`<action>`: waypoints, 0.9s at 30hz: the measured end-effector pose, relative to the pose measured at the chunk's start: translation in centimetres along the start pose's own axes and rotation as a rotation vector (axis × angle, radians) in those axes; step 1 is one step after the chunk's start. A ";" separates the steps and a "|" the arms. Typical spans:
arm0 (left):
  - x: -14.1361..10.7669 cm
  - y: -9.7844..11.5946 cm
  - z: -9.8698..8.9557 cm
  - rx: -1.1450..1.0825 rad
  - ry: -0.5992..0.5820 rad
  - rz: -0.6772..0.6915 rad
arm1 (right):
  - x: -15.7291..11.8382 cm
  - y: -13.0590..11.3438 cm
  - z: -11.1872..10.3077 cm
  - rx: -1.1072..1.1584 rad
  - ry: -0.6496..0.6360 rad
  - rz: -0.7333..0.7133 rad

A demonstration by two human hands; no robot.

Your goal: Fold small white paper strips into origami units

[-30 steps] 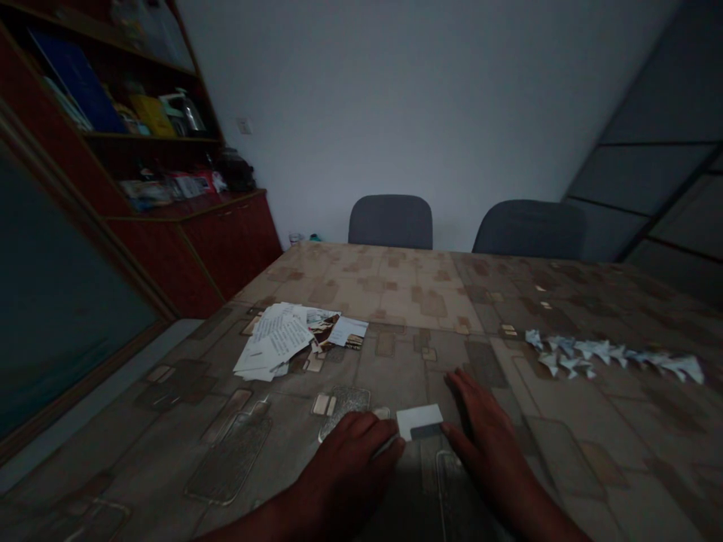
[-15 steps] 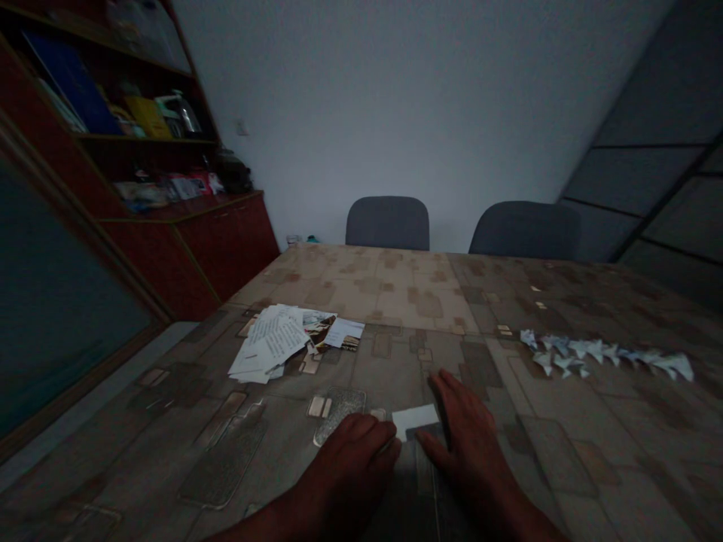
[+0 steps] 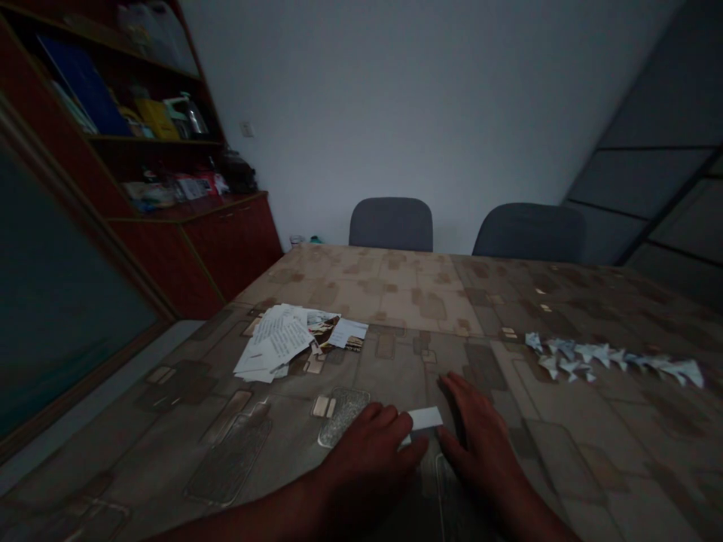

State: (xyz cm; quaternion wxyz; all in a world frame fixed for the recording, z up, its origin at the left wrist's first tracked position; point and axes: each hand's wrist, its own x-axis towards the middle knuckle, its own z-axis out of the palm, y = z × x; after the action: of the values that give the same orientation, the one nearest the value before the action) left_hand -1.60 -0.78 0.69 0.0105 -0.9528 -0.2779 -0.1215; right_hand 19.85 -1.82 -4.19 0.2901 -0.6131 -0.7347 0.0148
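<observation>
The left hand (image 3: 367, 467) lies near the middle of the bench, its curled fingers (image 3: 389, 421) covering the left end of a small white rectangular paper strip (image 3: 423, 418); whether they pinch it or only press on it, I cannot tell. The right hand (image 3: 480, 444) rests just right of the strip, fingers (image 3: 455, 395) open, spread and apart from it. The brown patterned bench (image 3: 395, 290) carries a loose pile of white handwritten sheets and printed photographs (image 3: 276, 342) to the far left, and a row of small folded white paper shapes (image 3: 610, 361) to the right. Two grey upholstered chairs (image 3: 391, 224) stand beyond the far edge.
</observation>
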 end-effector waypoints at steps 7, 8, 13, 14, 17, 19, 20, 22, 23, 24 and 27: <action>-1.5 -0.9 0.6 0.004 -0.025 -0.024 | 0.1 0.1 -0.3 0.022 -0.023 -0.012; -1.9 -1.0 0.6 -0.003 -0.016 -0.032 | 0.1 0.1 -0.3 0.028 -0.021 -0.014; -3.2 -1.6 0.7 -0.027 0.076 -0.030 | 0.0 0.1 -0.6 0.048 -0.023 -0.039; -3.2 -1.6 0.7 -0.033 0.089 -0.027 | 0.0 0.0 -0.7 0.056 -0.025 -0.043; -3.1 -1.4 1.0 -0.054 0.116 -0.037 | 0.2 -0.5 -1.3 0.095 -0.053 -0.039; -3.1 -1.3 1.1 -0.068 0.130 -0.044 | 0.6 -1.0 -1.7 0.136 -0.096 -0.012; -3.1 -1.2 1.2 -0.072 0.139 -0.045 | 0.8 -1.2 -2.0 0.167 -0.115 0.001; -3.2 -1.2 1.2 -0.073 0.154 -0.045 | 1.2 -1.7 -2.3 0.229 -0.153 0.016; -3.2 -1.2 1.2 -0.068 0.164 -0.044 | 1.3 -1.8 -2.5 0.257 -0.164 0.021; -3.3 -1.2 1.2 -0.062 0.173 -0.043 | 1.4 -1.9 -2.6 0.280 -0.169 0.024; -3.2 -1.3 1.2 -0.054 0.176 -0.034 | 1.5 -1.9 -2.6 0.310 -0.150 0.039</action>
State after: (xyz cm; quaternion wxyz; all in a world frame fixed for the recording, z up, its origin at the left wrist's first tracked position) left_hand -4.68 -1.24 -1.33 0.0069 -0.9336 -0.2888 -0.2122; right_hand 19.20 -1.84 -0.69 0.3254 -0.5722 -0.7311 0.1793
